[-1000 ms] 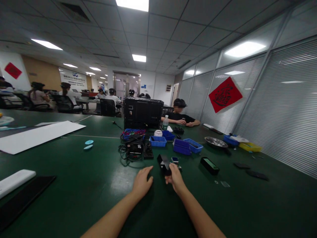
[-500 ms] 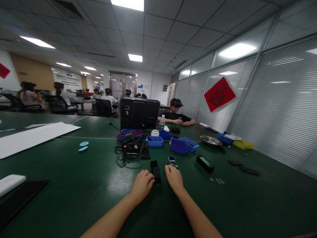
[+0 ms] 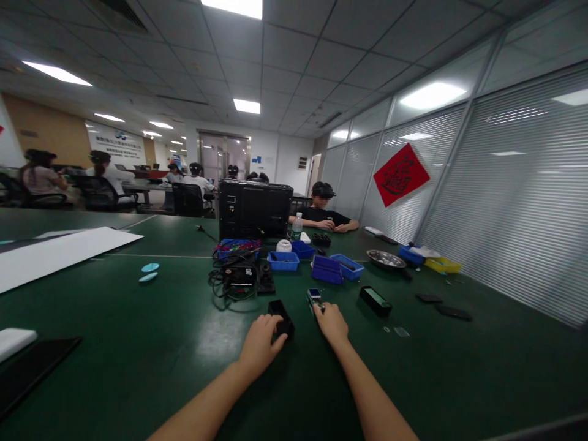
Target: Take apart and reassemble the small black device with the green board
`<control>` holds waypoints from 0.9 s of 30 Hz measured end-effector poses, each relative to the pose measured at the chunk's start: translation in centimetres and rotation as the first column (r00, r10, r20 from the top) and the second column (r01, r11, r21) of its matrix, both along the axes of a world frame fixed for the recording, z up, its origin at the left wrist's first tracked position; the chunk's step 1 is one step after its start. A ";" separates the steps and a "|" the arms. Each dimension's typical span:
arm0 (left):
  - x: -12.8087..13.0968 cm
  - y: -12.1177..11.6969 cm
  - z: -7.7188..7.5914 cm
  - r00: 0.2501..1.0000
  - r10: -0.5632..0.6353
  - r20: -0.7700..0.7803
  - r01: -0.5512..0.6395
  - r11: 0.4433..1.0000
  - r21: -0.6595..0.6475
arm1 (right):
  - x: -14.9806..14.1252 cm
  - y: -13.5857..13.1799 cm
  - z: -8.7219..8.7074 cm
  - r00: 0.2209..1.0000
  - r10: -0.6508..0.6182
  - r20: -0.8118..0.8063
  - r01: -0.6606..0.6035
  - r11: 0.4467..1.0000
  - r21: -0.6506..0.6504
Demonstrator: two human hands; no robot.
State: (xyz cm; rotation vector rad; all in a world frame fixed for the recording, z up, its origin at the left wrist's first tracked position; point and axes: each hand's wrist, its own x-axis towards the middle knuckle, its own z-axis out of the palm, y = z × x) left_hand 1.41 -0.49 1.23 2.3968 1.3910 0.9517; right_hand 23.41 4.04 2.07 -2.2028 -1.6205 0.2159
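Observation:
My left hand grips the near left side of an open black case, its thumb and fingers bent over the edge. The case lies slanted on the green table. Just right of it, my right hand holds the near end of a small green circuit board with a little screen at its far end. The fingertips partly hide the board's near end. A second black case with a greenish inside lies further right, near a small ring and a clear flat piece.
Ahead lie tangled black cables, a blue tray, a dark blue box and a metal bowl. A large black monitor-like casing stands behind. Across the table sits a person. White sheets lie left.
The black case has turned, its far end swinging left, with my left hand still on it. My right hand has shifted right and nearer along the circuit board. The view has turned slightly right.

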 end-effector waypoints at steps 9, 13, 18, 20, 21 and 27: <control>0.0 0.3 -0.3 0.999 -0.030 0.038 0.031 0.999 -0.029 | -0.4 -0.4 -0.4 0.985 0.056 0.165 -0.103 0.950 0.295; -0.1 0.2 -0.2 0.997 -0.053 0.049 0.055 0.998 -0.038 | -0.8 -0.5 -0.5 0.945 0.082 0.318 -0.209 0.896 0.391; 0.0 0.0 -0.2 0.989 -0.132 0.070 0.136 0.990 -0.042 | -1.5 -1.0 0.0 0.861 0.181 0.475 -0.372 0.862 0.344; 0.1 -0.1 -0.2 0.985 -0.155 0.076 0.159 0.986 -0.049 | -1.5 -1.2 0.3 0.864 0.226 0.450 -0.402 0.848 0.346; 0.1 -0.2 -0.2 0.984 -0.158 0.080 0.162 0.985 -0.055 | -1.4 -1.2 0.4 0.881 0.221 0.418 -0.385 0.849 0.362; 0.0 -0.3 0.2 0.984 -0.153 0.087 0.160 0.983 -0.090 | 0.4 -0.2 0.1 0.987 0.060 0.150 -0.101 0.953 0.286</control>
